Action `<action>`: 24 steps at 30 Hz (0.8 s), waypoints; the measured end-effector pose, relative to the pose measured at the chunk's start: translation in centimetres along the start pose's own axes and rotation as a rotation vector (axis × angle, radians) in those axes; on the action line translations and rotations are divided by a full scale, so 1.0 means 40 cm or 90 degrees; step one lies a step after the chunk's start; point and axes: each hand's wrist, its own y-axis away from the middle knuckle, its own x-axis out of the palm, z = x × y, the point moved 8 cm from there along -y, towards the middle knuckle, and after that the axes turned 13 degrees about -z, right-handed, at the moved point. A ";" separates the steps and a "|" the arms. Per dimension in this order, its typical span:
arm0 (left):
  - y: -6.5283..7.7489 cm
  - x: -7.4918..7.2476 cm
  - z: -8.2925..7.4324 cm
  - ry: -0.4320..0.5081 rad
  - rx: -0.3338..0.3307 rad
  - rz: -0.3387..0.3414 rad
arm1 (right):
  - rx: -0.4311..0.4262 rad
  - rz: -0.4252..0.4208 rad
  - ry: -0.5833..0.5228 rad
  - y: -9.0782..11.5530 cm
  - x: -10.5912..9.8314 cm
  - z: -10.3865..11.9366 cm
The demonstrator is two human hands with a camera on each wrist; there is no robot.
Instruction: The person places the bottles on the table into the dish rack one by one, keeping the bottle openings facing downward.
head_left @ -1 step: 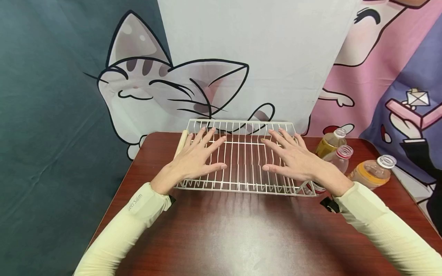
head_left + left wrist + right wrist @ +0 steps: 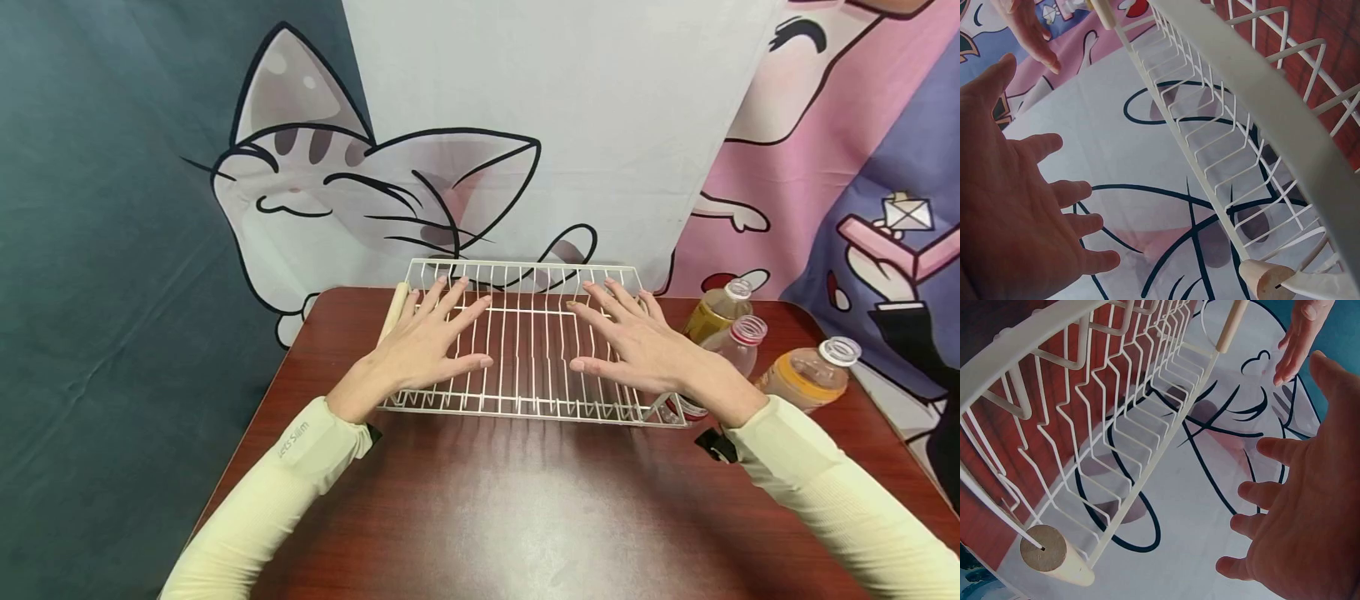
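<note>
A white wire dish rack [image 2: 525,415] with wooden handles stands toward the back of the table. Above its left half hovers my left hand [image 2: 423,343], palm down with the fingers spread. My right hand [image 2: 637,343] is held the same way over the right half. Both wrist views show a gap between the palms and the rack, and neither hand holds anything. One wooden handle [image 2: 1266,279] appears low in the left wrist view. Another handle [image 2: 1057,556] shows at lower left in the right wrist view. My right hand and wrist partly cover the rack's right end.
Beside the rack's right end stand three uncapped clear bottles: one with a yellow label [image 2: 705,323], one with a red neck ring [image 2: 738,343] and one with an orange band [image 2: 804,379]. The reddish-brown table [image 2: 510,508] meets a printed cloth backdrop [image 2: 585,150] behind.
</note>
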 end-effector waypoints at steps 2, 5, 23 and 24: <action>0.000 0.000 0.000 -0.003 0.001 0.001 | 0.000 -0.002 0.000 0.000 0.000 0.000; -0.002 0.000 0.000 -0.004 0.002 -0.001 | -0.001 -0.004 -0.001 0.000 0.000 -0.001; 0.001 0.001 0.001 -0.008 0.002 0.003 | -0.010 -0.009 -0.006 0.002 0.003 0.001; 0.001 0.002 0.002 -0.010 0.003 0.003 | -0.011 -0.010 -0.006 0.002 0.003 0.001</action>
